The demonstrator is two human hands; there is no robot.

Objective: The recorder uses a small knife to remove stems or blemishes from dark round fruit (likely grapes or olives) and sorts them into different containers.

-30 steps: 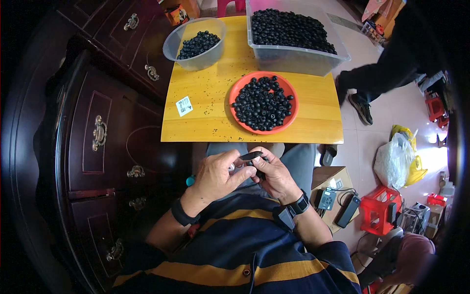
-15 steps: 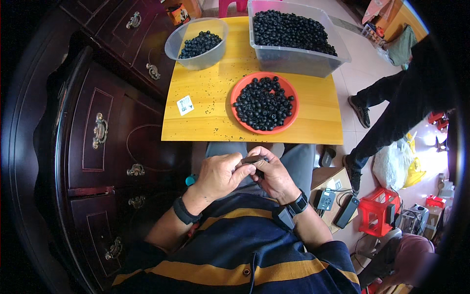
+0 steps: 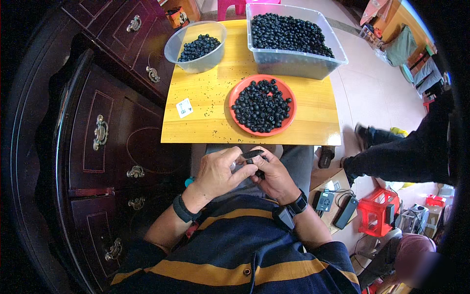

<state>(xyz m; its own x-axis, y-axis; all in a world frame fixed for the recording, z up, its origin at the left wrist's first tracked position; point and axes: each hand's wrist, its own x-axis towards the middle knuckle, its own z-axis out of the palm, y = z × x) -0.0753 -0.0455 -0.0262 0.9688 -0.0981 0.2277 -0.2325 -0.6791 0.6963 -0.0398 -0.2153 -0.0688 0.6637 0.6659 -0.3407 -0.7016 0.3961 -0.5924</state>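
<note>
Above my lap, just in front of the table edge, both hands work close together. My left hand is closed round a dark, flat, blade-like tool, whose tip reaches across to the other hand. A pale bit shows between its fingers, too small to name. My right hand is closed on small black round parts, mostly hidden by the fingers. My left thumb touches or nearly touches them. On the table, a shallow orange-red plate holds many black, bead-like parts with holes.
On the yellow table stand a round clear bowl and a large clear bin, both with black parts. A white label and dark crumbs lie there. Dark drawers line the left. A person's legs are at the right.
The blade-like tool has tilted and shifted slightly in my fingers, showing a wider dark face. The person at the right has moved their legs. The view has shifted slightly.
</note>
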